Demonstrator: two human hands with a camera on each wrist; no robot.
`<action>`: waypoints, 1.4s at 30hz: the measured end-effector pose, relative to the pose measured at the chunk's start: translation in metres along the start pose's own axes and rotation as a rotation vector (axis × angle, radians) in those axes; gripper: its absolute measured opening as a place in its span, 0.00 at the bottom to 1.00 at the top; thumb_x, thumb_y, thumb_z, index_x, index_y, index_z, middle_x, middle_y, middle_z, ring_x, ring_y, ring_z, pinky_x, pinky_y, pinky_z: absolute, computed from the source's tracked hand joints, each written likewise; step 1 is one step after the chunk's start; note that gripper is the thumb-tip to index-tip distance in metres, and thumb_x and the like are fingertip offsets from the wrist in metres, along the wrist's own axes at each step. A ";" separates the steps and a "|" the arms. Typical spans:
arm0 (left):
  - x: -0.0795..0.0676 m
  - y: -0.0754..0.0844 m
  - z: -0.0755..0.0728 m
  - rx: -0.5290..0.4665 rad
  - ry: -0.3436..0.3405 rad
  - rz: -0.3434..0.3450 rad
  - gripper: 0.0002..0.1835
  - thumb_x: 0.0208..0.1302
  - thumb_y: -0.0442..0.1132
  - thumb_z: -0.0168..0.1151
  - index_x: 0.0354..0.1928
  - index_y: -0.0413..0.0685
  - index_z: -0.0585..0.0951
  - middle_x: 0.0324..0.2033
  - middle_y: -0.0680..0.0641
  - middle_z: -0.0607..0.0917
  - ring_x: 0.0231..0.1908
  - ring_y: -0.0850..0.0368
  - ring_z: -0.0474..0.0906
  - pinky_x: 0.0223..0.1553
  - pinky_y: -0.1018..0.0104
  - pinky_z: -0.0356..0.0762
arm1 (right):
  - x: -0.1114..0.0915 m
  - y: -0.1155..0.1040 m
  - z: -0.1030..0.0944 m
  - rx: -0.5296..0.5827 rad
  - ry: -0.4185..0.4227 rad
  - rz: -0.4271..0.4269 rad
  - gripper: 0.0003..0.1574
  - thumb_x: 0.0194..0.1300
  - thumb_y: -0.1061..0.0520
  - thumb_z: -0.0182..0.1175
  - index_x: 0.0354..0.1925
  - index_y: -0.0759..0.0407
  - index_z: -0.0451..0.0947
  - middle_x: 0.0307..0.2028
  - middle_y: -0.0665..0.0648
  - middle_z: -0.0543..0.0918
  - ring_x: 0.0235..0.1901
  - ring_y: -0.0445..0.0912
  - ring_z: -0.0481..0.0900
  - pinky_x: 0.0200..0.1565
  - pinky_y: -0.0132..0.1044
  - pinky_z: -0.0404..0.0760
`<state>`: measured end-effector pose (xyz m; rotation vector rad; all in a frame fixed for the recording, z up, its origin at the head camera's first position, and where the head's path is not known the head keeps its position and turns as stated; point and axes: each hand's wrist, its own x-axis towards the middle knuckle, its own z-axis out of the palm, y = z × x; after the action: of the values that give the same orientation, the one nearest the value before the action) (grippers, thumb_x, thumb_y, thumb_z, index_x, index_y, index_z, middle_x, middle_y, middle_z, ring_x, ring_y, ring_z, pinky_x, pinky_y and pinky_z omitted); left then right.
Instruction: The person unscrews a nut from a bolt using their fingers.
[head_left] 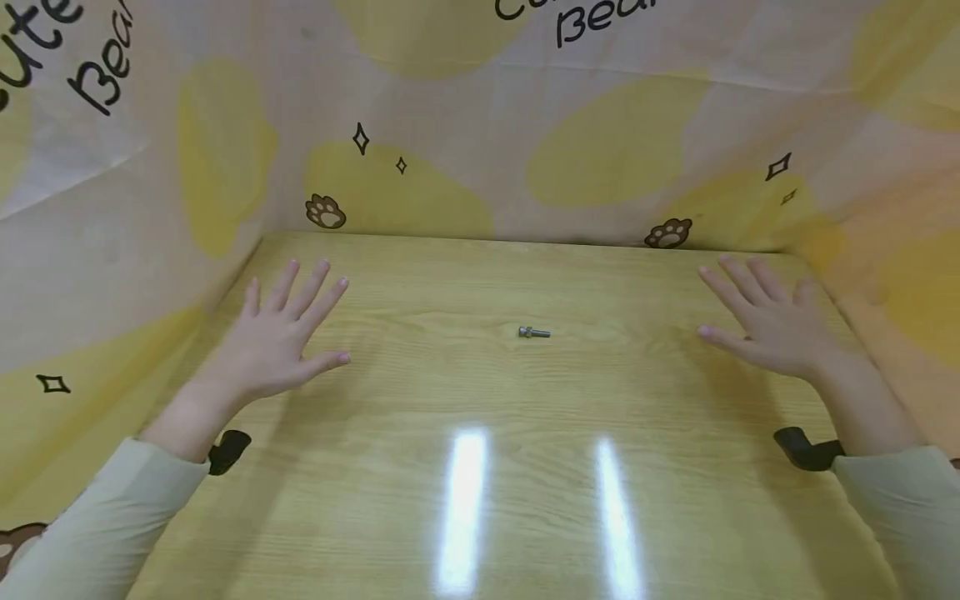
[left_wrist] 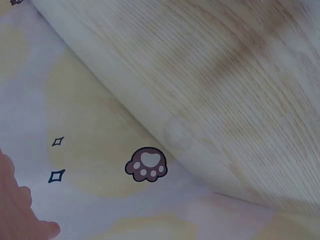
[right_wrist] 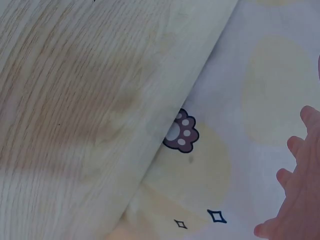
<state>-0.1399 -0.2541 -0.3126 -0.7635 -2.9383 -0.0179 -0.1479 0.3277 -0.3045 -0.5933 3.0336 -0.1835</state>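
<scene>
A small metal bolt with a nut near its head lies on its side on the wooden table, its threaded end pointing right in the head view. My left hand is held over the table's left part, palm down, fingers and thumb spread, with nothing in it. On the other side my right hand spreads its fingers likewise, also holding nothing. The bolt lies between the two hands, well away from both. Fingertips of the left hand and right hand show at the outer edges of the wrist views.
The light wooden table carries two bright light reflections toward its front. A printed cloth with yellow patches, paw prints and lettering hangs behind it and along both sides. A black band shows at the left wrist, another at the right.
</scene>
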 end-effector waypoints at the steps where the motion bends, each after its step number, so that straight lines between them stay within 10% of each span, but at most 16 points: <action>1: 0.000 0.000 0.000 0.002 0.000 0.002 0.47 0.61 0.64 0.52 0.73 0.60 0.40 0.73 0.48 0.36 0.70 0.45 0.24 0.61 0.31 0.28 | 0.002 0.000 0.001 -0.001 0.003 -0.001 0.48 0.68 0.37 0.47 0.73 0.40 0.30 0.73 0.53 0.30 0.69 0.58 0.25 0.52 0.74 0.22; 16: 0.004 0.005 -0.003 -0.013 0.012 0.009 0.48 0.59 0.65 0.55 0.73 0.60 0.42 0.73 0.50 0.36 0.70 0.45 0.29 0.61 0.30 0.36 | 0.015 -0.005 0.015 0.047 -0.034 -0.013 0.47 0.68 0.36 0.46 0.73 0.43 0.33 0.73 0.55 0.32 0.69 0.59 0.25 0.52 0.74 0.21; 22: 0.011 0.011 0.002 -0.027 0.121 0.144 0.46 0.56 0.62 0.60 0.72 0.59 0.52 0.71 0.45 0.53 0.67 0.39 0.51 0.59 0.34 0.52 | 0.021 -0.008 0.016 0.051 0.038 -0.078 0.45 0.66 0.38 0.51 0.73 0.47 0.44 0.72 0.62 0.45 0.68 0.65 0.41 0.53 0.77 0.33; 32: 0.030 0.046 0.005 -0.449 0.203 0.134 0.34 0.60 0.42 0.64 0.67 0.44 0.64 0.61 0.40 0.71 0.59 0.42 0.67 0.57 0.45 0.65 | 0.033 -0.018 0.012 0.346 0.099 -0.212 0.35 0.65 0.53 0.58 0.65 0.62 0.61 0.63 0.68 0.64 0.62 0.66 0.58 0.59 0.65 0.54; 42: 0.051 0.067 0.012 -0.574 0.183 0.150 0.32 0.62 0.40 0.63 0.66 0.42 0.64 0.61 0.41 0.71 0.58 0.44 0.68 0.56 0.47 0.67 | 0.043 -0.037 0.010 0.458 0.062 -0.203 0.32 0.62 0.54 0.61 0.63 0.58 0.67 0.59 0.58 0.72 0.55 0.52 0.68 0.46 0.50 0.69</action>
<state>-0.1526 -0.1708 -0.3202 -0.9791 -2.6995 -0.8965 -0.1728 0.2767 -0.3108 -0.8544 2.8267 -0.8863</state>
